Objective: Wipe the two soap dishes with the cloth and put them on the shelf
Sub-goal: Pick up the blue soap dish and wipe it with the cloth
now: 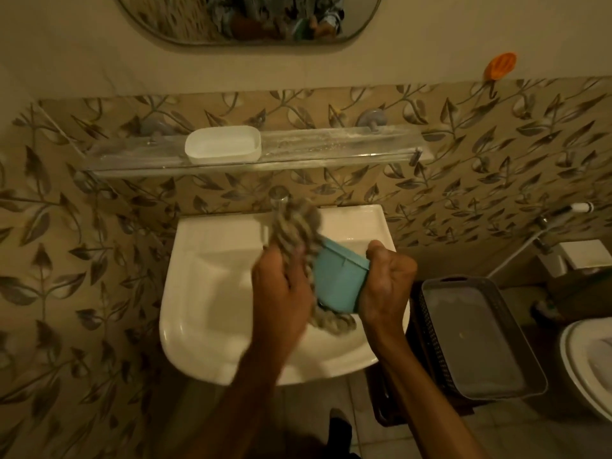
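Note:
A white soap dish stands on the clear glass shelf above the basin. Over the white sink, my right hand grips a blue soap dish, tilted on its side. My left hand is closed on a grey striped cloth and presses it against the left side of the blue dish. One end of the cloth sticks up above my fingers, the other hangs below the dish into the basin.
A chrome tap sits behind the cloth. A dark mesh basket stands right of the sink, with a toilet beyond it. An orange holder is stuck on the wall. A mirror hangs above the shelf.

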The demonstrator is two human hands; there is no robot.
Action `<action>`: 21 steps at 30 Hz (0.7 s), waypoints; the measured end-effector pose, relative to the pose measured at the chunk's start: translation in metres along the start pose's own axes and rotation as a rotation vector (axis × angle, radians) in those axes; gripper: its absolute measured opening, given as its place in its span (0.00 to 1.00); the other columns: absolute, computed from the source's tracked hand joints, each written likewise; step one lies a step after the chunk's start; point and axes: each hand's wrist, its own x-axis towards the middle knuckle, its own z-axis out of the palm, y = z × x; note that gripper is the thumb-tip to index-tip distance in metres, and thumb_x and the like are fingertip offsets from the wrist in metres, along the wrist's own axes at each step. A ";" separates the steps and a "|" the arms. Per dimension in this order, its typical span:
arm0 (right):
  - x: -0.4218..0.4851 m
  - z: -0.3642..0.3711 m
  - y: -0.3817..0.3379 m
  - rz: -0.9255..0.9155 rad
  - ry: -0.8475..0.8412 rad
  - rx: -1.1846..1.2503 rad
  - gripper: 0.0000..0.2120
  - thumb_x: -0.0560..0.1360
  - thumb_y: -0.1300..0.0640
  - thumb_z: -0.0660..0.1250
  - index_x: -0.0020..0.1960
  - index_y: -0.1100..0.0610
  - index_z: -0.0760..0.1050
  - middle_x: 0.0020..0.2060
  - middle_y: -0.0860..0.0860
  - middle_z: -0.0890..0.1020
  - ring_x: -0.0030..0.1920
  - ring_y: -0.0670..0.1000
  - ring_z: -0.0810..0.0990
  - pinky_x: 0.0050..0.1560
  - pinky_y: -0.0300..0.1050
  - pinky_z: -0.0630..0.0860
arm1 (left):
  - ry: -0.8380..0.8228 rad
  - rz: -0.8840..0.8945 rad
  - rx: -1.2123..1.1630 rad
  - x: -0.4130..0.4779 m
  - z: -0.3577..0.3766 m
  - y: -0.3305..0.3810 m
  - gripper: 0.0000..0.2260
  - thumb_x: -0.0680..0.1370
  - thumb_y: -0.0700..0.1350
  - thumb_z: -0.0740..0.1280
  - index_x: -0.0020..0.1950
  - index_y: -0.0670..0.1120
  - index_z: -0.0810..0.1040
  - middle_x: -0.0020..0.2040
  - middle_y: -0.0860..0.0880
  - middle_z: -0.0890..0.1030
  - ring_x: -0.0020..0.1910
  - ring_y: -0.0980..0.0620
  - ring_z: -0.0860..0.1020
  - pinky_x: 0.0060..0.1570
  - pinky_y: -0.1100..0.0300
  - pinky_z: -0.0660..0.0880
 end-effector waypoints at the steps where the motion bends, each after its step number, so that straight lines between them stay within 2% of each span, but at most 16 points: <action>1: 0.000 0.000 0.002 -0.034 -0.009 0.017 0.21 0.73 0.51 0.58 0.23 0.55 0.62 0.20 0.49 0.67 0.23 0.50 0.68 0.24 0.42 0.61 | -0.074 0.116 0.008 -0.008 0.000 0.006 0.14 0.80 0.41 0.58 0.60 0.57 0.72 0.53 0.57 0.79 0.58 0.58 0.77 0.50 0.73 0.75; 2: -0.003 -0.001 0.005 -0.057 -0.025 0.025 0.22 0.75 0.57 0.59 0.23 0.57 0.64 0.20 0.47 0.67 0.23 0.48 0.68 0.25 0.40 0.62 | -0.168 0.215 0.034 -0.020 0.002 0.017 0.20 0.78 0.38 0.58 0.64 0.59 0.69 0.61 0.54 0.77 0.64 0.58 0.73 0.59 0.68 0.72; 3: -0.005 -0.001 0.005 -0.064 -0.052 0.022 0.22 0.77 0.64 0.61 0.24 0.60 0.65 0.20 0.48 0.68 0.24 0.48 0.67 0.26 0.42 0.63 | -0.227 0.344 0.085 -0.029 0.006 0.013 0.23 0.77 0.35 0.58 0.67 0.57 0.67 0.67 0.51 0.74 0.69 0.54 0.69 0.66 0.62 0.69; 4: -0.006 -0.003 0.006 -0.048 -0.063 0.015 0.21 0.77 0.68 0.61 0.25 0.60 0.66 0.21 0.51 0.67 0.24 0.50 0.67 0.26 0.45 0.63 | -0.228 0.416 0.092 -0.026 0.008 0.007 0.22 0.77 0.33 0.58 0.67 0.53 0.67 0.68 0.49 0.72 0.70 0.51 0.68 0.68 0.60 0.68; 5: -0.001 -0.003 0.006 -0.026 -0.059 0.014 0.21 0.77 0.66 0.61 0.25 0.60 0.66 0.21 0.54 0.67 0.25 0.53 0.67 0.25 0.48 0.64 | -0.199 0.340 0.068 -0.016 0.010 0.001 0.20 0.78 0.34 0.59 0.65 0.53 0.69 0.65 0.50 0.74 0.67 0.50 0.72 0.63 0.64 0.71; 7: 0.007 -0.001 0.003 0.003 0.001 -0.020 0.20 0.75 0.58 0.58 0.24 0.56 0.63 0.22 0.56 0.68 0.25 0.53 0.69 0.24 0.48 0.63 | -0.084 0.145 0.008 0.002 0.010 0.001 0.15 0.79 0.40 0.59 0.57 0.61 0.70 0.54 0.56 0.77 0.57 0.52 0.78 0.46 0.74 0.75; 8: 0.003 0.000 0.001 0.006 0.000 0.017 0.19 0.74 0.57 0.58 0.24 0.56 0.62 0.22 0.55 0.68 0.25 0.53 0.69 0.25 0.46 0.62 | -0.033 0.121 0.001 -0.001 0.012 0.005 0.15 0.79 0.42 0.59 0.56 0.63 0.68 0.54 0.56 0.77 0.57 0.53 0.78 0.45 0.75 0.75; 9: -0.001 0.000 0.004 0.011 -0.017 0.057 0.19 0.74 0.58 0.59 0.25 0.56 0.64 0.21 0.52 0.70 0.24 0.51 0.71 0.26 0.44 0.63 | -0.012 0.174 0.033 -0.011 0.015 0.009 0.16 0.79 0.43 0.58 0.60 0.64 0.68 0.58 0.54 0.76 0.62 0.53 0.75 0.51 0.73 0.74; 11: -0.013 0.003 0.001 0.077 -0.062 0.037 0.16 0.77 0.63 0.61 0.31 0.55 0.72 0.25 0.45 0.78 0.26 0.42 0.74 0.30 0.40 0.69 | -0.120 0.399 0.108 -0.044 0.028 0.012 0.17 0.79 0.43 0.55 0.66 0.57 0.68 0.70 0.52 0.70 0.72 0.51 0.66 0.68 0.64 0.64; 12: -0.015 0.003 0.005 0.068 -0.023 0.032 0.15 0.76 0.63 0.61 0.34 0.51 0.75 0.27 0.44 0.80 0.27 0.41 0.74 0.31 0.41 0.71 | -0.137 0.497 0.148 -0.048 0.032 0.005 0.17 0.79 0.43 0.55 0.66 0.54 0.69 0.70 0.53 0.68 0.73 0.52 0.64 0.70 0.62 0.62; 13: -0.014 0.002 0.009 0.085 -0.062 0.116 0.17 0.75 0.61 0.61 0.30 0.49 0.74 0.25 0.45 0.78 0.26 0.43 0.72 0.30 0.41 0.69 | -0.123 0.437 0.111 -0.038 0.030 0.002 0.16 0.78 0.43 0.57 0.65 0.55 0.69 0.67 0.56 0.71 0.70 0.56 0.67 0.68 0.64 0.65; 15: -0.004 -0.002 0.010 0.134 -0.031 0.181 0.19 0.72 0.55 0.59 0.22 0.51 0.68 0.19 0.46 0.70 0.23 0.48 0.69 0.28 0.42 0.65 | -0.033 0.057 -0.069 -0.003 0.017 -0.003 0.09 0.78 0.44 0.60 0.53 0.56 0.75 0.52 0.57 0.80 0.56 0.61 0.78 0.51 0.70 0.76; 16: 0.003 -0.006 0.004 0.155 0.015 0.180 0.20 0.71 0.52 0.59 0.21 0.51 0.67 0.18 0.46 0.69 0.22 0.47 0.70 0.26 0.40 0.65 | -0.024 -0.153 -0.174 0.015 0.010 -0.009 0.07 0.79 0.44 0.60 0.49 0.53 0.77 0.46 0.54 0.82 0.51 0.56 0.81 0.47 0.66 0.78; 18: 0.012 -0.013 0.003 0.180 -0.008 0.263 0.20 0.71 0.49 0.59 0.21 0.50 0.69 0.18 0.45 0.72 0.21 0.43 0.72 0.24 0.36 0.68 | -0.085 -0.386 -0.296 0.037 -0.006 -0.020 0.08 0.80 0.43 0.60 0.52 0.46 0.78 0.48 0.45 0.83 0.50 0.46 0.82 0.52 0.51 0.79; 20: 0.019 -0.017 0.005 0.302 -0.079 0.435 0.18 0.72 0.41 0.60 0.31 0.50 0.78 0.26 0.48 0.80 0.28 0.48 0.80 0.28 0.40 0.76 | -0.089 -0.524 -0.507 0.042 -0.017 -0.023 0.09 0.79 0.43 0.60 0.57 0.44 0.75 0.53 0.41 0.81 0.46 0.47 0.82 0.48 0.49 0.78; 21: 0.020 -0.018 0.005 0.363 -0.112 0.516 0.23 0.70 0.35 0.60 0.41 0.54 0.80 0.33 0.52 0.84 0.35 0.52 0.83 0.33 0.44 0.80 | -0.075 -0.565 -0.577 0.039 -0.020 -0.021 0.09 0.78 0.45 0.61 0.57 0.45 0.74 0.54 0.42 0.81 0.45 0.48 0.82 0.46 0.51 0.78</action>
